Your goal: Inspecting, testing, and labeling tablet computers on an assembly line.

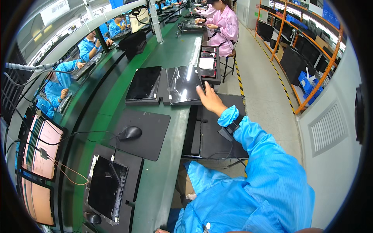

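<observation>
My right hand (212, 100) is stretched out with its fingers apart, at the right edge of a display panel (182, 83) covered in glossy clear film. Whether the fingertips touch the panel or hover just over it I cannot tell. To its left lies a second dark display panel (144, 83), also on a black pad. A black wrist strap (232, 127) with a thin cord sits over my right blue sleeve. Only a sliver of skin, probably my left hand (161, 231), shows at the lower edge; its fingers are hidden.
A connected display panel (107, 188) lies on a black mat near the front left, beside two lit monitors (42, 145). A black mouse (129, 133) rests on a mouse pad (155, 145). Farther along the green bench (167, 54) sits a person in pink (226, 25). Orange shelving (316, 89) stands right.
</observation>
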`<state>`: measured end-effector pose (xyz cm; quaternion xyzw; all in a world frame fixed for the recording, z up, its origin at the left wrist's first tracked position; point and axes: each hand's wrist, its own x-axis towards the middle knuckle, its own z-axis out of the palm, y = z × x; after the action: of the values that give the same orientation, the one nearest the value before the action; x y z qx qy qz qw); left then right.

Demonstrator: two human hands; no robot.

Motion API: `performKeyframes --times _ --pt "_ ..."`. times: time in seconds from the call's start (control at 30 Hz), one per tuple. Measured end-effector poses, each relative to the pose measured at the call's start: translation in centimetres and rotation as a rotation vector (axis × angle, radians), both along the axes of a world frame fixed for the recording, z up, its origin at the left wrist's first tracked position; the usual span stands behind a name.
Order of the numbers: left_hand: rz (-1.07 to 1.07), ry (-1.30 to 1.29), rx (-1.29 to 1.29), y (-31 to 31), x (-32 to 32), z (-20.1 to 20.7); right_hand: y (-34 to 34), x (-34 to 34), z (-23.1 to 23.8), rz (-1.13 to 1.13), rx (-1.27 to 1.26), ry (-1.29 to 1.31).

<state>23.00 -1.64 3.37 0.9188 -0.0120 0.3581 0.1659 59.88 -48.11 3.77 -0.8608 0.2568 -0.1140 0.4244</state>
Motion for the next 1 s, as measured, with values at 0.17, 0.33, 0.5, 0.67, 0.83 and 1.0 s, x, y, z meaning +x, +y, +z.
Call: performKeyframes --times 0.17,0.33,0.5,0.67,0.83,1.0 --pt "0.007 -0.028 -0.006 -0.1 -0.1 -0.2 2.5 -3.3 -0.1 0.226 -0.591 -0.192" --pt "0.04 -0.013 -0.009 -0.2 -0.4 -0.3 4.8 -2.7 -2.1 0.125 -0.556 -0.247" --pt "0.088 0.009 -0.051 -0.6 0.1 -0.8 5.5 -2.0 -3.1 -0.14 -0.715 -0.482" --pt "0.082 -0.017 -0.048 -0.8 0.0 0.2 6.2 -1.8 -3.3 -0.215 -0.66 -0.578" --pt "0.084 -0.069 -0.028 -0.4 -0.4 -1.0 8.1 -1.6 -3.3 -0.204 -0.534 -0.486" --pt "0.089 -0.105 -0.04 -0.7 -0.4 -0.6 7.6 -2.3 -3.6 -0.154 -0.544 -0.475"
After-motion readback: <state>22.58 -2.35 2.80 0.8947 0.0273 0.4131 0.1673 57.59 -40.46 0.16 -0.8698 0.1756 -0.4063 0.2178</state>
